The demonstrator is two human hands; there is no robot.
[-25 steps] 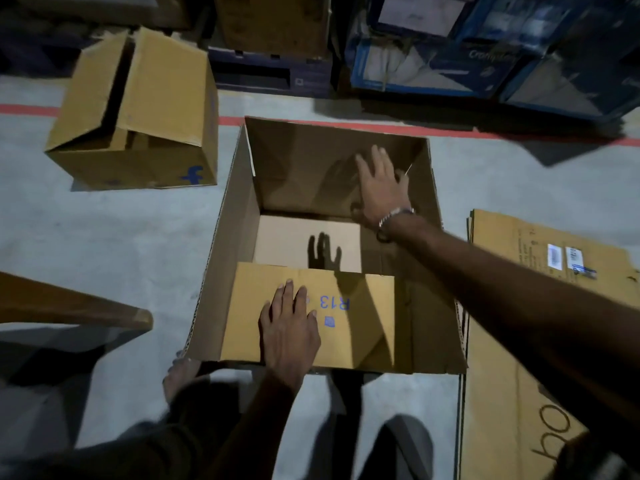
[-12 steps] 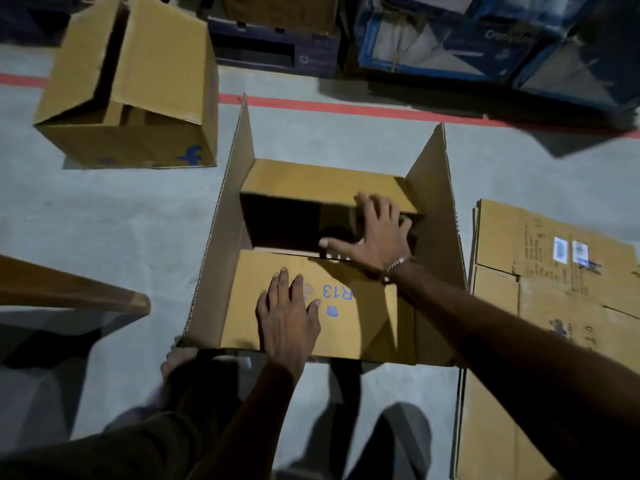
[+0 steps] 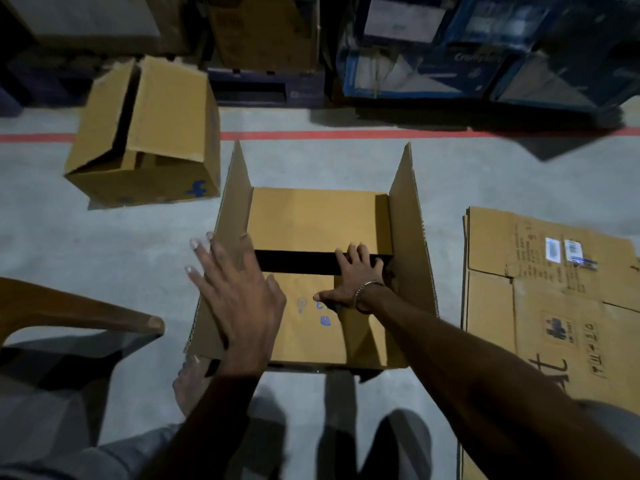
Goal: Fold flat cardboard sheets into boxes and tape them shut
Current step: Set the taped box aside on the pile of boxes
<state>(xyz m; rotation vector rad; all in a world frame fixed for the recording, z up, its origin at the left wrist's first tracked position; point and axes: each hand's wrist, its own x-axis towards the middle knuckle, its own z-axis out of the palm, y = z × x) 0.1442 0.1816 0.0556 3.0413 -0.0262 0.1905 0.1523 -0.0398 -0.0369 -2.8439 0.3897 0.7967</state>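
A brown cardboard box (image 3: 313, 220) stands on the grey floor in front of me. Its far and near short flaps lie folded down, with a dark gap between them. The two long side flaps, left flap (image 3: 235, 188) and right flap (image 3: 410, 209), stand upright. My right hand (image 3: 356, 275) lies flat across the gap, fingers on the far flap's edge and thumb on the near flap. My left hand (image 3: 235, 292) is raised with fingers spread, at the outer side of the left flap. A stack of flat cardboard sheets (image 3: 554, 306) lies to the right.
A folded box (image 3: 149, 140) with a blue logo lies tilted at the far left. A red floor line (image 3: 346, 135) runs behind it, with stacked blue and brown cartons (image 3: 415, 46) beyond. A wooden chair arm (image 3: 86, 311) juts in from the left. My bare foot (image 3: 188, 382) is under the box's near edge.
The far flap has come down flat under my right hand. My left hand has left the near flap and moved to the upright left flap.
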